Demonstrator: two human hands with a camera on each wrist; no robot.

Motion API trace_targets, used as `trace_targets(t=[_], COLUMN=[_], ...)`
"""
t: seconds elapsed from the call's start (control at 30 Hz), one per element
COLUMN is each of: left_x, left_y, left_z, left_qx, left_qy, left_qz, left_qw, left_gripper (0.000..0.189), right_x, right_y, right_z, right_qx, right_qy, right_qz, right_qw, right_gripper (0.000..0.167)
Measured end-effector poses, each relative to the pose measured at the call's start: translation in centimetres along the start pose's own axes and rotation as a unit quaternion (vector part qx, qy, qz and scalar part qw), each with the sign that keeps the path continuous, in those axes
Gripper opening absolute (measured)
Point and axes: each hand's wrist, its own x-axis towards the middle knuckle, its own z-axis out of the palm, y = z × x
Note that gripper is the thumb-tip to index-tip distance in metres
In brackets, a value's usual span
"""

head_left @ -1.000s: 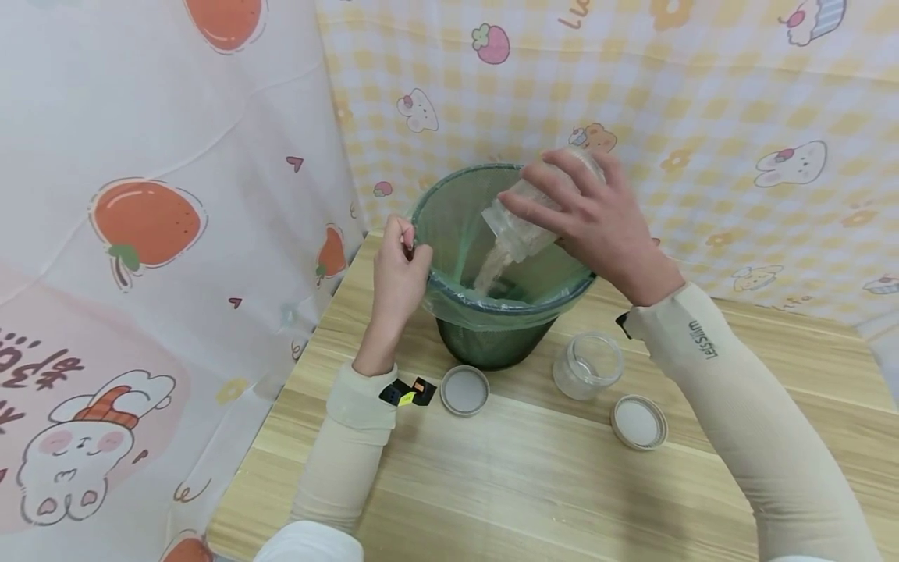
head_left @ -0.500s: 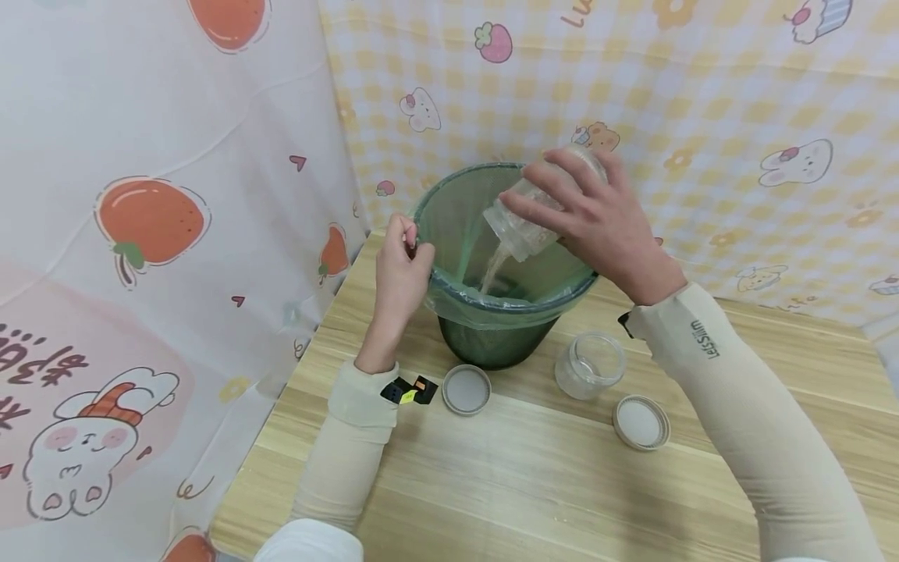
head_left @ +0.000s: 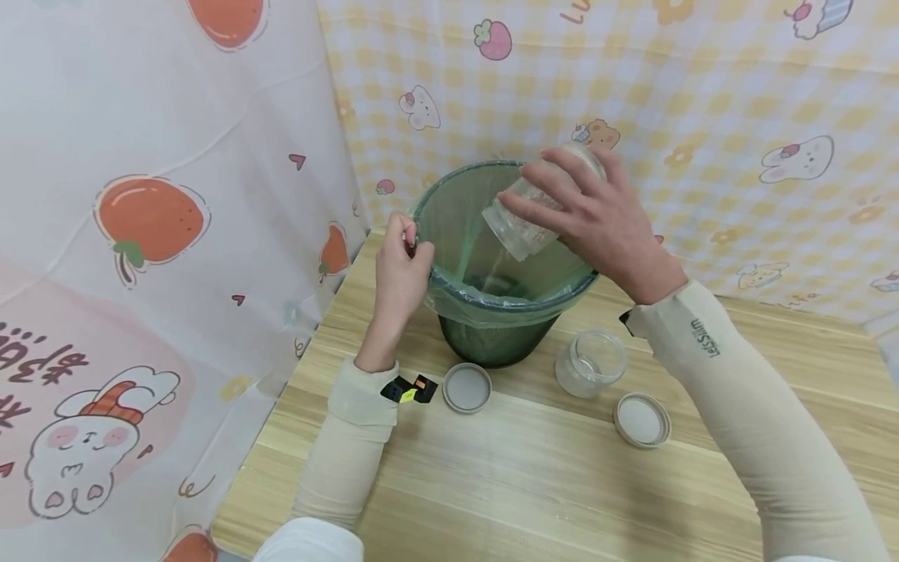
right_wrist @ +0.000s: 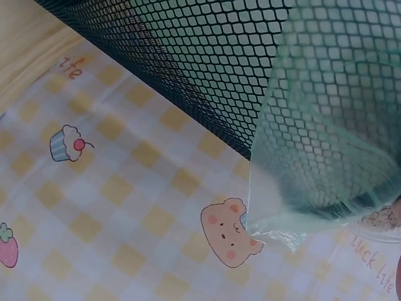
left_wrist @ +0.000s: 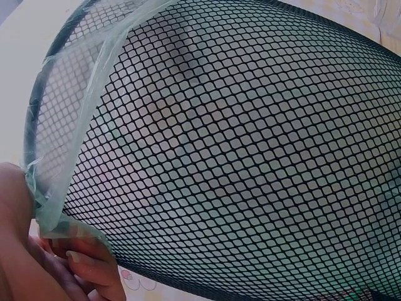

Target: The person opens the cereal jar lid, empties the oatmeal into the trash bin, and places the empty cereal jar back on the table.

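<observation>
A green mesh wastebasket (head_left: 485, 343) lined with a thin green plastic bag (head_left: 449, 234) stands upright on the wooden table. My left hand (head_left: 402, 273) grips its left rim, and the left wrist view shows the curled fingers (left_wrist: 94, 269) right below the folded bag edge. Over the basket's opening, my right hand (head_left: 604, 222) holds a clear jar (head_left: 511, 232) tilted mouth-down to the left. A thin trickle of pale grains falls from the jar's mouth into the bag, and some grains (right_wrist: 379, 218) show inside the jar in the right wrist view.
A second clear jar (head_left: 590, 365), open at the top, stands right of the wastebasket. One round lid (head_left: 467, 388) lies in front of the basket, another lid (head_left: 642, 420) by the right forearm. Patterned curtains (head_left: 702, 101) rise behind and to the left of the table (head_left: 534, 492).
The stream of grains from the tilted jar has thinned from a thick flow to a faint trickle. Both hands keep nearly the same place.
</observation>
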Motion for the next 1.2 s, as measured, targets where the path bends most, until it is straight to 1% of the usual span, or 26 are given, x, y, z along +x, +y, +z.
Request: trace_targets(t=[0.2, 0.43, 0.57, 0.83, 1.1, 1.2], left_x=[-0.12, -0.13, -0.15, -0.22, -0.19, -0.14], left_y=[0.01, 0.07, 0.15, -0.05, 0.09, 0.04], left_z=[-0.04, -0.06, -0.05, -0.13, -0.08, -0.09], left_qx=[-0.001, 0.003, 0.002, -0.003, -0.002, -0.004], left_qy=[0.001, 0.005, 0.007, 0.008, 0.011, 0.011], left_qz=[0.002, 0.008, 0.011, 0.005, 0.010, 0.009], left_qw=[1.0000, 1.0000, 0.9999, 1.0000, 0.9999, 0.9999], left_gripper=[0.019, 0.020, 0.020, 0.020, 0.020, 0.020], right_x=[0.07, 0.11, 0.06, 0.31, 0.11, 0.12], right_y=[-0.20, -0.18, -0.16, -0.25, -0.22, -0.19], right_z=[-0.11, -0.09, -0.18, -0.16, -0.58, -0.56], right_qx=[-0.015, 0.000, 0.002, -0.007, -0.007, -0.012], right_qy=[-0.001, 0.000, -0.005, -0.009, -0.045, -0.049], right_qz=[-0.006, -0.011, -0.015, -0.024, -0.024, -0.027], right_qw=[0.9999, 0.9999, 0.9999, 0.9996, 0.9987, 0.9984], right_gripper=[0.050, 0.054, 0.053, 0.051, 0.059, 0.060])
